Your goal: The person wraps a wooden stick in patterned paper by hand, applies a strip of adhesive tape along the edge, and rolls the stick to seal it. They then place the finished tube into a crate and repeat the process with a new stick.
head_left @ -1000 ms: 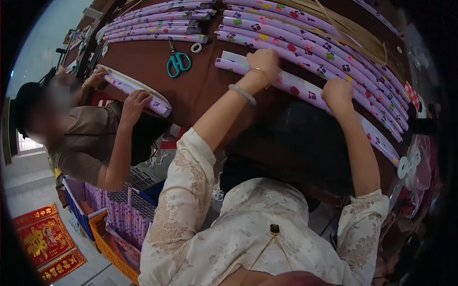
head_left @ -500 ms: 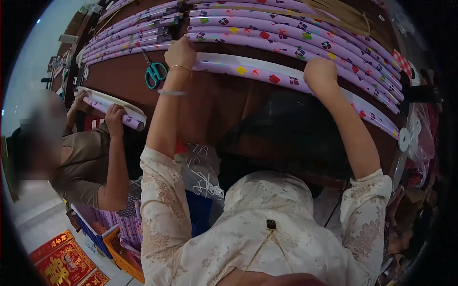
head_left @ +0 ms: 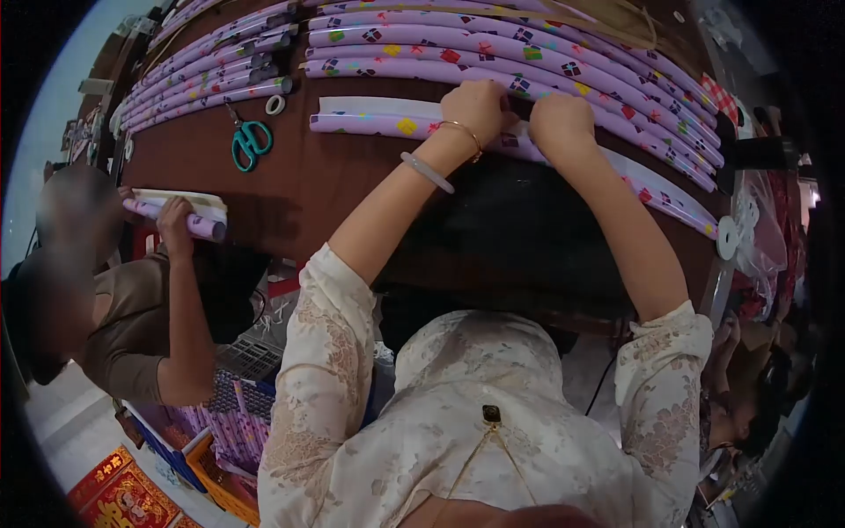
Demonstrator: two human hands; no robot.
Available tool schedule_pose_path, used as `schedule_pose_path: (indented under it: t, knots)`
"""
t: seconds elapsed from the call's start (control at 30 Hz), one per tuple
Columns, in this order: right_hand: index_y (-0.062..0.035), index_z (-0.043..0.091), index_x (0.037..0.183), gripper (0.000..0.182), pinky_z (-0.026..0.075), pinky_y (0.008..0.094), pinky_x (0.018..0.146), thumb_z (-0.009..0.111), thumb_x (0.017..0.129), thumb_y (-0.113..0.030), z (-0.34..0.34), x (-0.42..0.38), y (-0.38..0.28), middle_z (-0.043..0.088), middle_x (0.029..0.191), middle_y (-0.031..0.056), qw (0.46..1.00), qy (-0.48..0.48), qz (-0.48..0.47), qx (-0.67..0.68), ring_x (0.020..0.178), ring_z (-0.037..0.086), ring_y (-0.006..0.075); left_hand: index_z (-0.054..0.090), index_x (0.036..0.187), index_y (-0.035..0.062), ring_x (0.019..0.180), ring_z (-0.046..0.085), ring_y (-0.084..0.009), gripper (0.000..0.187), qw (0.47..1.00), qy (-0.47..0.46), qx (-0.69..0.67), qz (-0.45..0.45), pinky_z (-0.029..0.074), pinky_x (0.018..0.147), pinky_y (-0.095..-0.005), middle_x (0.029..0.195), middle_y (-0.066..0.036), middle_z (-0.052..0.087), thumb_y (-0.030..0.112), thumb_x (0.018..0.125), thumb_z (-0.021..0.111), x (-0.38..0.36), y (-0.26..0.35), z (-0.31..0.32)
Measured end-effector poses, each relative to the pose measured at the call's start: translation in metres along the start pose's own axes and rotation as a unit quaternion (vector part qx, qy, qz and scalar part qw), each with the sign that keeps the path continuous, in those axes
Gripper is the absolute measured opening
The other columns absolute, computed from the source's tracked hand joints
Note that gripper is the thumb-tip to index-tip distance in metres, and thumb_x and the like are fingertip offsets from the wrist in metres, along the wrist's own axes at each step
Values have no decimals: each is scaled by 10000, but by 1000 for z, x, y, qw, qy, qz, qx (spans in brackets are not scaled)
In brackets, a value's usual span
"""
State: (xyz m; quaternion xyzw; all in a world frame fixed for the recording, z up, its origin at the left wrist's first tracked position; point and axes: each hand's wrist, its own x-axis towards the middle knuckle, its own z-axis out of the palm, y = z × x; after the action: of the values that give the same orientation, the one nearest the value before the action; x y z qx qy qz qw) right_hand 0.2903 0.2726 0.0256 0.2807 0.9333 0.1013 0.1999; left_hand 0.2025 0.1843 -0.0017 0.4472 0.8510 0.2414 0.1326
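A long purple roll of gift wrapping paper (head_left: 378,123), printed with coloured presents, lies across the table in front of me, a white strip showing along its far side. My left hand (head_left: 478,110) is closed at the middle of this roll, its fingertips partly hidden. Close to its right, my right hand (head_left: 563,128) makes a fist around the same roll, knuckles up. Teal-handled scissors (head_left: 251,145) lie left of the roll, beside a small white tape ring (head_left: 275,105).
Several finished purple rolls (head_left: 475,57) lie side by side behind, with another stack (head_left: 211,101) at far left. At left, a co-worker's hand (head_left: 175,224) holds a shorter-looking roll (head_left: 198,225). A white spool (head_left: 726,238) sits at the table's right edge.
My left hand has moved right along the roll, from its left end to near my right hand. The view has shifted, and the co-worker's roll appears further left.
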Motion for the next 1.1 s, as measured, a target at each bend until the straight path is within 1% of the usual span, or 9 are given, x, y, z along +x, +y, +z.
schedule_pose_path:
  t: [0.1, 0.17, 0.23, 0.4, 0.5, 0.83, 0.9, 1.0, 1.1]
  knots:
    - [-81, 684, 822, 207, 505, 360, 648, 545, 756, -219, 5, 2, 8, 656, 828, 100, 1000, -16, -11, 23, 794, 638, 251, 664, 744, 99, 722, 615, -301, 254, 1000, -14, -13, 25, 490, 684, -389, 756, -112, 643, 323, 642, 729, 6, -11, 8]
    - [-74, 690, 903, 226, 535, 454, 608, 585, 754, -207, -3, -1, 10, 660, 901, 105, 999, -18, -31, 39, 810, 644, 274, 667, 743, 89, 717, 614, -299, 265, 999, -32, -26, 21, 487, 675, -389, 752, -115, 643, 327, 643, 729, 5, -10, 5]
    - [-76, 689, 872, 289, 513, 424, 671, 569, 769, -318, -7, -9, 24, 658, 880, 113, 997, 52, -53, 25, 818, 638, 268, 674, 711, 122, 750, 623, -292, 199, 999, -21, -15, 26, 494, 679, -391, 763, -107, 647, 295, 632, 730, 7, -11, 5]
    - [-25, 667, 764, 671, 474, 392, 661, 363, 814, -621, -35, -18, 56, 618, 692, 120, 990, -76, -96, 68, 734, 615, 282, 670, 711, 119, 750, 620, -292, 205, 999, -34, -2, 23, 490, 682, -392, 755, -103, 646, 298, 632, 730, 7, -10, 4]
    - [-6, 655, 754, 729, 450, 379, 644, 306, 830, -641, -30, -20, 87, 587, 647, 118, 975, -84, -129, 160, 687, 594, 276, 670, 771, 81, 713, 622, -280, 299, 999, -45, 12, 12, 487, 661, -378, 750, -104, 648, 343, 646, 738, 4, -9, 4]
    - [-21, 591, 704, 436, 361, 296, 595, 510, 828, -431, 31, -71, 228, 468, 601, 22, 874, -132, -94, 457, 601, 456, 153, 624, 749, 88, 693, 620, -263, 222, 1000, -18, -14, 16, 485, 627, -369, 694, -72, 640, 263, 652, 720, -10, -10, -4]
    - [-46, 561, 676, 421, 330, 284, 582, 501, 835, -431, 64, -78, 244, 437, 589, -2, 868, 5, -134, 478, 578, 397, 128, 616, 779, 86, 696, 621, -259, 239, 1000, -21, 7, -3, 485, 625, -368, 697, -72, 641, 265, 657, 716, -13, -12, -7]
    - [-54, 542, 666, 411, 315, 267, 592, 497, 844, -422, 70, -92, 261, 433, 593, -11, 795, -137, -6, 592, 575, 374, 113, 601, 807, 77, 671, 617, -259, 262, 999, -29, 7, 24, 476, 602, -355, 688, -75, 635, 273, 677, 715, -15, -21, -11]
    - [-53, 526, 677, 443, 310, 251, 622, 480, 856, -456, 73, -92, 279, 422, 615, -29, 815, -162, -68, 552, 603, 377, 102, 589, 809, 74, 669, 606, -272, 251, 998, -37, 16, 40, 466, 597, -367, 688, -81, 621, 260, 688, 706, -17, -19, -11]
